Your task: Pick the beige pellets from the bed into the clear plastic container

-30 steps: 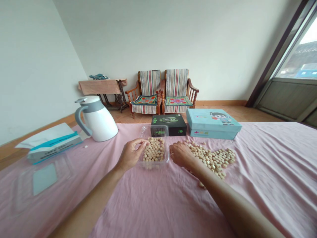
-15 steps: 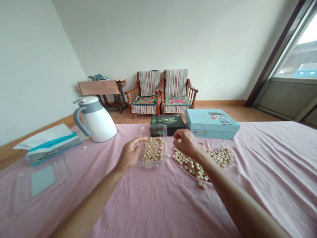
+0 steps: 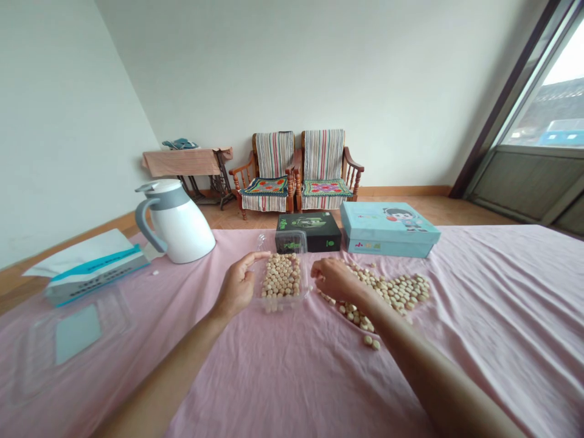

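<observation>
1. Fingers of left hand (image 3: 235,286) spread from thumb at tub's (image 3: 304,289) left side: steady lightly, without tipping.
2. Fingers of right hand (image 3: 335,278) curled between tub and pile (image 3: 409,291); cannot tell whether holding anything.
3. Find tub central, near black box (image 3: 314,226); avoid knocking its right wall.

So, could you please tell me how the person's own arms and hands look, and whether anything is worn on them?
The left hand and the right hand are ungloved. The left forearm and right forearm are bare, with no sleeve in view, and no watch or bracelet shows. Whether there is a ring, I cannot tell.
</observation>
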Available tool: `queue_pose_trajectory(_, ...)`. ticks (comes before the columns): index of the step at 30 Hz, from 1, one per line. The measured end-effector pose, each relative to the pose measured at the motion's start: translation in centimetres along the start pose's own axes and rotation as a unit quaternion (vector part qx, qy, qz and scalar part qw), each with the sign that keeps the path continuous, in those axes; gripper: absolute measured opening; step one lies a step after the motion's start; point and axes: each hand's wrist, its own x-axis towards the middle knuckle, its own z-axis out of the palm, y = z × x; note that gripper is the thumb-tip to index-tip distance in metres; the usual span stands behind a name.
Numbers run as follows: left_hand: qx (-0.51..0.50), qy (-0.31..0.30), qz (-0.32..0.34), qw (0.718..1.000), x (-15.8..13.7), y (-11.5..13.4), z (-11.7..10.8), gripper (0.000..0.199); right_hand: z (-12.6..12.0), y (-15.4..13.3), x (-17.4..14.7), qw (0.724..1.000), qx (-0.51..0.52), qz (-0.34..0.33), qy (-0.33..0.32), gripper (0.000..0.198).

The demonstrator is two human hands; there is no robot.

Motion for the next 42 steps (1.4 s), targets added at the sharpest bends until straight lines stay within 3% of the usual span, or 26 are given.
queue_pose_trajectory(3,0.006,-0.003,-0.002,1.0,0.0,0.1,-0.1,0.054,1.4,-0.6,-0.3,0.998,-0.052,-0.007,-0.029,0.022)
queue_pose_trajectory(8,0.01,-0.009,-0.001,1.0,0.0,-0.3,-0.1,0.054,1.6,-0.5,-0.2,0.998,-0.066,0.003,-0.006,0.018)
queue_pose_trajectory(12,0.011,-0.011,0.001,1.0,0.0,-0.5,0.0,0.054,-0.6,-0.1,0.1,0.992,-0.002,0.015,0.126,0.014)
queue_pose_trajectory(14,0.013,-0.012,-0.002,1.0,0.0,-0.5,0.0,0.054,-1.6,-0.8,0.0,0.978,0.062,-0.013,0.198,0.012)
queue_pose_trajectory(16,0.016,-0.012,-0.005,1.0,0.0,-0.5,0.0,0.053,-2.2,-1.7,-0.2,0.964,0.136,-0.056,0.221,0.013)
queue_pose_trajectory(19,0.019,-0.013,-0.003,1.0,0.0,-0.5,0.0,0.054,-2.1,-2.5,-0.2,0.953,0.193,-0.087,0.216,0.018)
queue_pose_trajectory(23,0.023,-0.01,-0.005,1.0,0.0,-0.6,0.0,0.055,-1.6,-1.0,0.3,0.965,0.148,-0.036,0.213,0.019)
queue_pose_trajectory(28,0.028,-0.01,-0.004,1.0,0.0,-0.5,0.1,0.055,-0.7,2.2,0.7,0.994,0.0,0.032,0.104,0.025)
queue_pose_trajectory(32,0.034,-0.01,-0.002,0.999,0.1,-0.5,0.1,0.054,0.8,2.3,0.6,0.997,-0.073,0.023,0.029,0.027)
queue_pose_trajectory(37,0.039,-0.009,-0.005,0.999,0.0,-0.6,0.0,0.053,1.8,1.1,0.6,0.99,-0.139,0.008,0.029,0.024)
queue_pose_trajectory(42,0.042,-0.007,-0.006,0.999,0.0,-0.5,0.1,0.053,1.9,0.8,0.5,0.99,-0.138,0.018,0.029,0.023)
